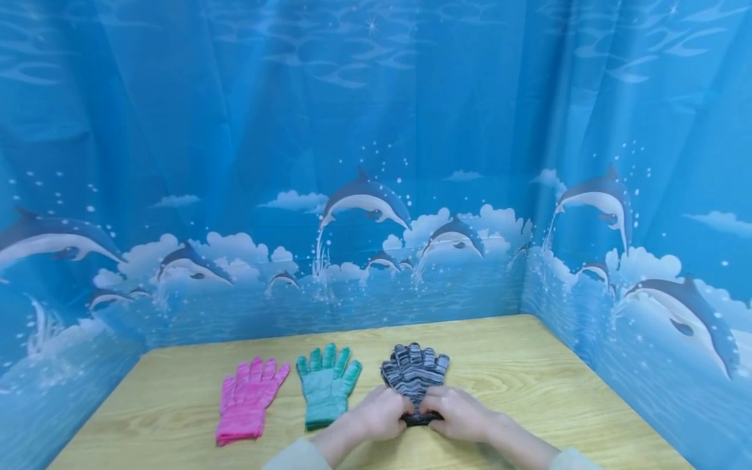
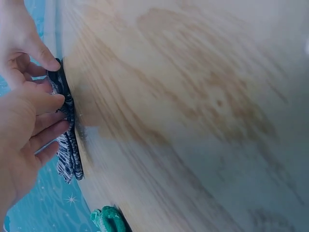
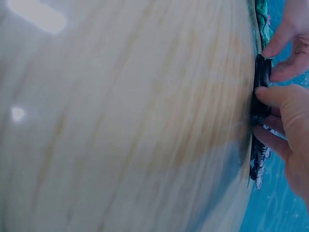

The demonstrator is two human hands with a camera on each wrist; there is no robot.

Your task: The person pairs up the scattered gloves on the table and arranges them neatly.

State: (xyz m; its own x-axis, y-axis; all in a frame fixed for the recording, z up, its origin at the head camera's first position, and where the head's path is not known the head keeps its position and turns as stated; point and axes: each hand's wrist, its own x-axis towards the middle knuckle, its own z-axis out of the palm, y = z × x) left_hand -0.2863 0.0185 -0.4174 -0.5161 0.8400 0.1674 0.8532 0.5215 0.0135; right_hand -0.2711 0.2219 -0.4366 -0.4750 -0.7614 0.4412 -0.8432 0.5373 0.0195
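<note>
A black-and-white knitted glove (image 1: 416,372) lies on the table with its fingers pointing away from me and its dark cuff nearest me. My left hand (image 1: 384,412) pinches the left side of that cuff, while my right hand (image 1: 458,412) pinches the right side. In the left wrist view, the left thumb and fingers sit on either side of the cuff (image 2: 60,82). From the right wrist view, the right hand (image 3: 294,125) has its thumb on the dark cuff edge and its fingers on the other side. The glove's palm is partly covered by both hands.
Left of the hands, a green glove (image 1: 328,385) lies flat, fingers pointing away. Farther left is a pink glove (image 1: 249,401), slightly tilted. The wooden table (image 1: 517,365) meets a blue dolphin-print curtain (image 1: 470,130) along its back and sides.
</note>
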